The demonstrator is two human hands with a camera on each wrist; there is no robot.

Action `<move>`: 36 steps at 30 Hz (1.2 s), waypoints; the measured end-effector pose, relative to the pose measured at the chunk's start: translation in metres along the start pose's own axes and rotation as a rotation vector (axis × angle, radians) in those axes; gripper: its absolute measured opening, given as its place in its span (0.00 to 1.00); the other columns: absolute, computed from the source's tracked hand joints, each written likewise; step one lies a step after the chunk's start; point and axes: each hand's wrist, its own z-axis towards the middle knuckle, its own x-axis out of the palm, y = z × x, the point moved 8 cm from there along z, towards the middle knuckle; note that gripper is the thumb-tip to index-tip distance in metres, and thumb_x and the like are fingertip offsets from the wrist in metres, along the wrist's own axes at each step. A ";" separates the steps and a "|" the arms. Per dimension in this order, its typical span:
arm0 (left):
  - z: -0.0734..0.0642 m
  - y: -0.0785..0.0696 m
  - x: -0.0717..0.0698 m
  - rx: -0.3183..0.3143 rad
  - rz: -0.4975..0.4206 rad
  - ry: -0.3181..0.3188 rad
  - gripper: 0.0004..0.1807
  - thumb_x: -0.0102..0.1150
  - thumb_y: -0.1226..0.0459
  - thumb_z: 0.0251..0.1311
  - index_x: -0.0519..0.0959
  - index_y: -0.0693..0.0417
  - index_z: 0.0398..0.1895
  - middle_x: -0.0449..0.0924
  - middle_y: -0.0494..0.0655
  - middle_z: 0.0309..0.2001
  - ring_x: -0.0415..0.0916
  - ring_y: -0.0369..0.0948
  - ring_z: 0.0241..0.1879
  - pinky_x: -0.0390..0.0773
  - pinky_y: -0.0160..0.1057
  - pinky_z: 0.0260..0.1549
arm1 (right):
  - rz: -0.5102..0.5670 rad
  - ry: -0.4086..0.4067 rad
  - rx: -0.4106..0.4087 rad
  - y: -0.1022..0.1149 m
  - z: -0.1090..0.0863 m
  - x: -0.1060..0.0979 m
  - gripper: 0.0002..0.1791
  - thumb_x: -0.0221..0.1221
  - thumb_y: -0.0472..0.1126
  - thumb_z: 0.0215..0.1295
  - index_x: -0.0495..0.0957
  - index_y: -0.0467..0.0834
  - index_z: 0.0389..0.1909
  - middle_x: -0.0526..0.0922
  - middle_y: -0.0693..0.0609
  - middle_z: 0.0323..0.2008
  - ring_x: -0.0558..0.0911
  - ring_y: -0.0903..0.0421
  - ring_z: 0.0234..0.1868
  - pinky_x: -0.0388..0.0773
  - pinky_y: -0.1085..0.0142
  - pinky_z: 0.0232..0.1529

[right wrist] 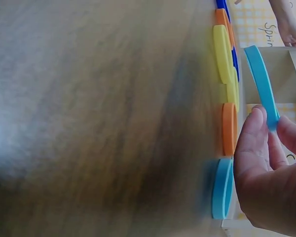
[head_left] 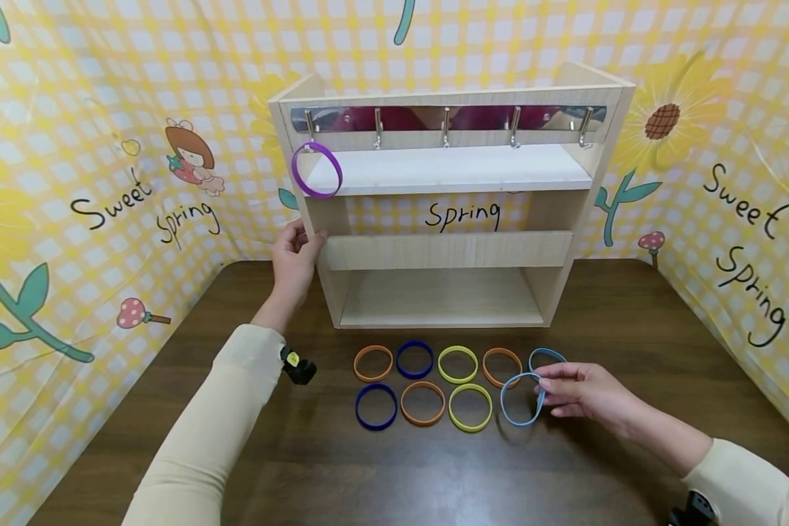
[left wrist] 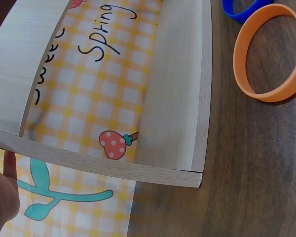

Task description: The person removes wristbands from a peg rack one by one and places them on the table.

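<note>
My right hand (head_left: 588, 394) pinches a light blue silicone wristband (right wrist: 264, 86) between thumb and fingers, lifted above the table. Another light blue wristband (right wrist: 218, 190) lies on the table close by that hand. On the left, my left hand (head_left: 292, 259) grips the side panel of a small wooden shelf (head_left: 447, 252), thumb at its front edge; most of its fingers are hidden in the left wrist view. A purple wristband (head_left: 339, 175) hangs from the leftmost hook (head_left: 310, 124) of the metal rail across the shelf's top.
In front of the shelf, two rows of wristbands lie on the brown table (head_left: 394, 482): dark blue, orange (left wrist: 240, 64) and yellow (head_left: 451, 420) ones. Several more hooks line the rail. A checked yellow cloth (head_left: 237, 88) stands behind and at both sides.
</note>
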 end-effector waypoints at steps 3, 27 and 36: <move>0.000 0.000 0.000 -0.001 0.002 -0.001 0.22 0.59 0.71 0.61 0.72 0.74 0.56 0.77 0.43 0.36 0.74 0.36 0.37 0.76 0.31 0.37 | -0.014 -0.002 0.012 -0.006 0.000 0.000 0.22 0.58 0.38 0.69 0.72 0.29 0.58 0.84 0.49 0.40 0.84 0.54 0.39 0.81 0.60 0.41; -0.001 0.000 -0.001 -0.009 0.006 -0.007 0.22 0.59 0.70 0.60 0.72 0.75 0.56 0.77 0.42 0.36 0.74 0.36 0.38 0.76 0.31 0.37 | -0.017 0.017 0.041 -0.021 0.002 0.006 0.24 0.59 0.35 0.67 0.69 0.23 0.57 0.85 0.45 0.40 0.84 0.54 0.37 0.82 0.61 0.38; -0.001 0.001 -0.001 -0.021 0.012 -0.013 0.21 0.60 0.70 0.60 0.72 0.74 0.55 0.77 0.42 0.35 0.74 0.36 0.38 0.75 0.31 0.37 | -0.058 -0.020 0.047 -0.021 0.003 0.007 0.25 0.62 0.35 0.64 0.70 0.23 0.56 0.85 0.47 0.37 0.83 0.55 0.37 0.82 0.61 0.35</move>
